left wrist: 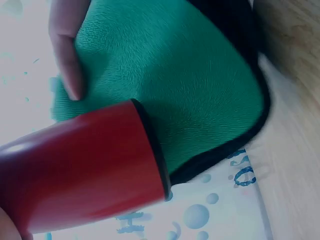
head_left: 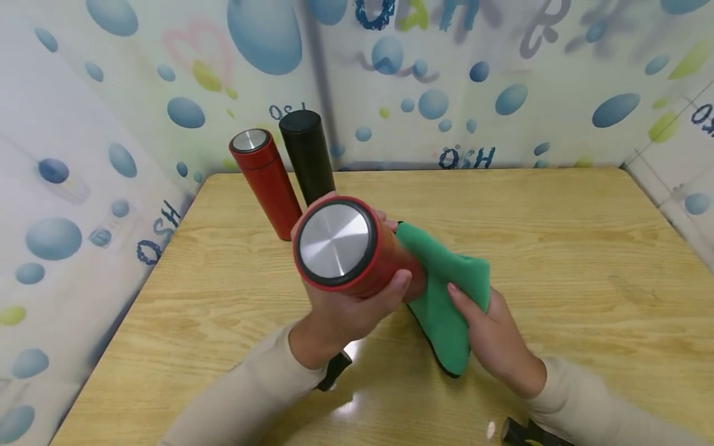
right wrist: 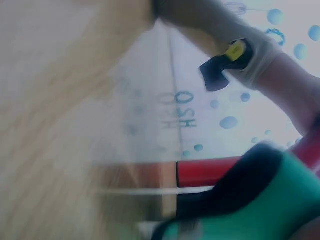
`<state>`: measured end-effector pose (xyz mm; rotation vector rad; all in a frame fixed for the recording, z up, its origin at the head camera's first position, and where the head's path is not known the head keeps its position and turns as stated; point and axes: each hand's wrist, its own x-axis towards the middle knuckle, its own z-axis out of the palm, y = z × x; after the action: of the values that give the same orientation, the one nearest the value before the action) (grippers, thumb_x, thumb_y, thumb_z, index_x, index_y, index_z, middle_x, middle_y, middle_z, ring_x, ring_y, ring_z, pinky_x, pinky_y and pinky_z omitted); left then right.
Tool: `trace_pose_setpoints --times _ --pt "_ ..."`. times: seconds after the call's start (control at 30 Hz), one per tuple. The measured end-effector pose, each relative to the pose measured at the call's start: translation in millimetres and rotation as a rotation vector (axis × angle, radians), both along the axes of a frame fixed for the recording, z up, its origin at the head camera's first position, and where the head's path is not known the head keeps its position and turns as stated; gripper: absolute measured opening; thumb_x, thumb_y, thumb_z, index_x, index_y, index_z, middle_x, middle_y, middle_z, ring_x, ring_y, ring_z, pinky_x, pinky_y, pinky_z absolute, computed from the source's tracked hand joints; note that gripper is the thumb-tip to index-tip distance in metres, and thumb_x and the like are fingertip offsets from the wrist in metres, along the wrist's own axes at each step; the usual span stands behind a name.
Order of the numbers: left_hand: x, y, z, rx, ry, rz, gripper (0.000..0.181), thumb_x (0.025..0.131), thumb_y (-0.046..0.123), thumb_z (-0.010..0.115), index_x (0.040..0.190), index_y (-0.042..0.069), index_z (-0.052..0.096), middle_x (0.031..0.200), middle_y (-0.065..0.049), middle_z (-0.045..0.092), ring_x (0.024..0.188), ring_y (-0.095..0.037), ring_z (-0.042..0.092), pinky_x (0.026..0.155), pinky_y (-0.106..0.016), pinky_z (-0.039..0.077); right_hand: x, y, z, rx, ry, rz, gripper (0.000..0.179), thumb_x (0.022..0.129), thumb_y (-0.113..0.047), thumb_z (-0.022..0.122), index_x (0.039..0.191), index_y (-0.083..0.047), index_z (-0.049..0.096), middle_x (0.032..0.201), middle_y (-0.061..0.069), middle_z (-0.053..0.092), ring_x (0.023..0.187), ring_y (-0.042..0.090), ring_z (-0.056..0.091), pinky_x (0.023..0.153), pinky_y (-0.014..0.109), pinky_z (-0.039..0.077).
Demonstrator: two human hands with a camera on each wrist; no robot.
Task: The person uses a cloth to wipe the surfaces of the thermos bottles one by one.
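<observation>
In the head view my left hand (head_left: 346,316) grips a red thermos bottle (head_left: 379,286) tilted, its brushed silver end facing up towards me. The bottle's other end has a black rim and lies against a green cloth (left wrist: 180,75) with black edging, as the left wrist view shows. My right hand (head_left: 496,337) holds this cloth, pinching it with the thumb on the near side. Part of that hand's fingers is hidden behind the cloth. The right wrist view is blurred, with the cloth (right wrist: 255,215) at its lower right.
A second red thermos (head_left: 268,186) and a black thermos (head_left: 309,155) stand upright at the back left of the wooden table (head_left: 569,248). Behind the table hangs a patterned curtain (head_left: 401,80). Dark camera mounts sit at both wrists.
</observation>
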<state>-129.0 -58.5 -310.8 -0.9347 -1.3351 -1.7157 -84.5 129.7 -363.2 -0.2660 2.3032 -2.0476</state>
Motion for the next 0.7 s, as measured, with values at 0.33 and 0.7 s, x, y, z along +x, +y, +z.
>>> trace_pose_setpoints --times 0.33,0.7 --pt "-8.7 1.2 -7.1 -0.128 -0.267 0.069 0.089 0.083 0.048 0.076 0.137 -0.007 0.032 0.129 -0.024 0.052 0.121 -0.031 0.052 0.095 -0.044 0.055 4.7 1.8 -3.5 -0.014 0.259 -0.005 0.037 0.104 -0.002 0.044 0.140 0.002 0.051 0.128 -0.005 0.063 0.116 0.005 0.062 0.091 0.018 0.053" --pt "-80.4 -9.8 -9.8 -0.236 -0.527 0.029 0.072 0.083 0.017 0.076 0.141 0.016 0.034 0.130 -0.005 0.054 0.119 -0.020 0.055 0.092 -0.043 0.056 -0.6 9.2 4.7 -0.177 0.151 -0.153 0.022 0.107 -0.015 0.044 0.118 -0.008 0.061 0.103 0.000 0.071 0.092 0.012 0.072 0.077 0.026 0.060"
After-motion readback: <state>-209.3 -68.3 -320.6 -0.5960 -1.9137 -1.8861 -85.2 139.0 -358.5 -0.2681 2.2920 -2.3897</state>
